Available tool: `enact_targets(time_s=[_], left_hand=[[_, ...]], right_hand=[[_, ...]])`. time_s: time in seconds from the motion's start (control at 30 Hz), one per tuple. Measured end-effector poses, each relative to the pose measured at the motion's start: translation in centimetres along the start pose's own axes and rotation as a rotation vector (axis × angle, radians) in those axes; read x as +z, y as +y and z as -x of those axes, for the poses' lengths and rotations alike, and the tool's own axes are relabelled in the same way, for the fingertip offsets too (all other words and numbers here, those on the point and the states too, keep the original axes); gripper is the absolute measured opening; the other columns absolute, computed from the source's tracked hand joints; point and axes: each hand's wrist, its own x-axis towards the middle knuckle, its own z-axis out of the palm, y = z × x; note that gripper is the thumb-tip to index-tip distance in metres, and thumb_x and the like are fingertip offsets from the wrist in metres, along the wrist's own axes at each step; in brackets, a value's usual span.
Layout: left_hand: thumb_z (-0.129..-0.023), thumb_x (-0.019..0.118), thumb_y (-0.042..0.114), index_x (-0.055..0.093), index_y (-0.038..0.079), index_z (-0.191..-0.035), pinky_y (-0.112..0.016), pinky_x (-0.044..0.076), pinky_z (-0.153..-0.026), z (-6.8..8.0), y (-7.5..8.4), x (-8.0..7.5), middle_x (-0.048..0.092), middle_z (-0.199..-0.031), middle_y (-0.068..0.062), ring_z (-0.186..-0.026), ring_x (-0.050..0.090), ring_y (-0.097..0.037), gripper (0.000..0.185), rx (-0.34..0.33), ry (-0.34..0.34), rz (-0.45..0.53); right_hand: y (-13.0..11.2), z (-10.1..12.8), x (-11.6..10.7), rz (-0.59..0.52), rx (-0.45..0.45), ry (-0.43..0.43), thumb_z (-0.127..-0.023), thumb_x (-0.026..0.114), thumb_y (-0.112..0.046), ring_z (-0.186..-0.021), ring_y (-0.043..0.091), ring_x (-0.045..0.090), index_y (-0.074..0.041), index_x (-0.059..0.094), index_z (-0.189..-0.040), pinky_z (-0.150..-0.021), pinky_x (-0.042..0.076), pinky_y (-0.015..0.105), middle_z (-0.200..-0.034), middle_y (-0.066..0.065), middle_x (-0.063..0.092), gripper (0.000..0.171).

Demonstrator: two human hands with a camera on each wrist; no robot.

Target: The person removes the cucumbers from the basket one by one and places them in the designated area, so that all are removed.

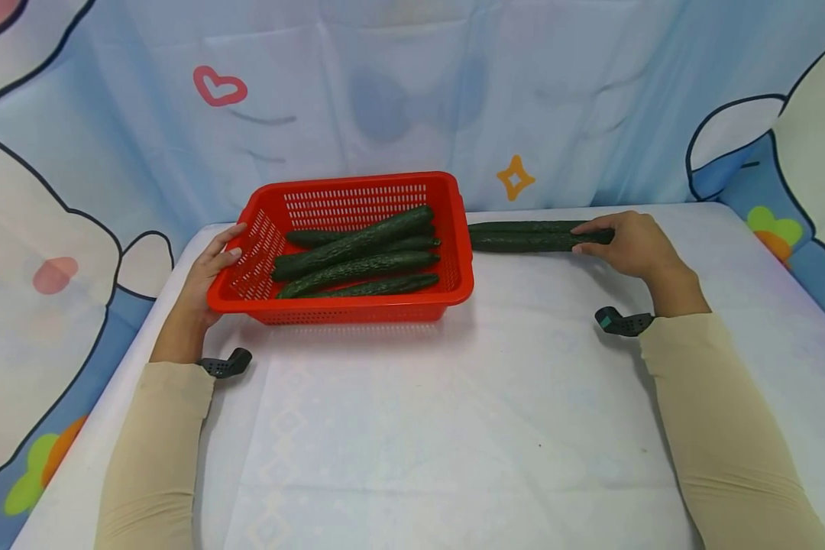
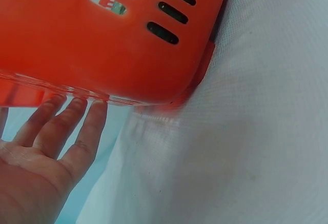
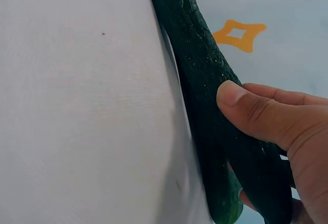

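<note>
Resting flat against the left end of the red basket [image 1: 357, 305], the left hand [image 1: 209, 267] has straight fingers and grips nothing. The right hand [image 1: 629, 243] curls around two long cucumbers [image 1: 522, 237] lying side by side on the white tabletop [image 1: 454, 428], just right of the basket. More cucumbers [image 1: 357, 263] lie inside the basket.

White-clothed table [image 1: 412, 428] with red basket [image 1: 357, 309] and two loose cucumbers [image 1: 522, 237].
</note>
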Motion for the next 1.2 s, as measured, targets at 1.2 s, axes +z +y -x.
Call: enact_targets(time_s=[1.2], left_hand=[[-0.092, 0.054, 0.024, 0.038, 0.035, -0.138, -0.030, 0.052, -0.084, -0.1, -0.1, 0.1, 0.028, -0.144, -0.002, -0.127, 0.035, -0.024, 0.050, 0.016, 0.017, -0.056]], right_hand=[[-0.4, -0.5, 1.0, 0.085, -0.024, 0.036, -0.083, 0.067, -0.030, -0.107, 0.037, 0.052, -0.011, 0.068, -0.110, -0.086, 0.042, 0.054, -0.116, 0.022, 0.059, 0.033]])
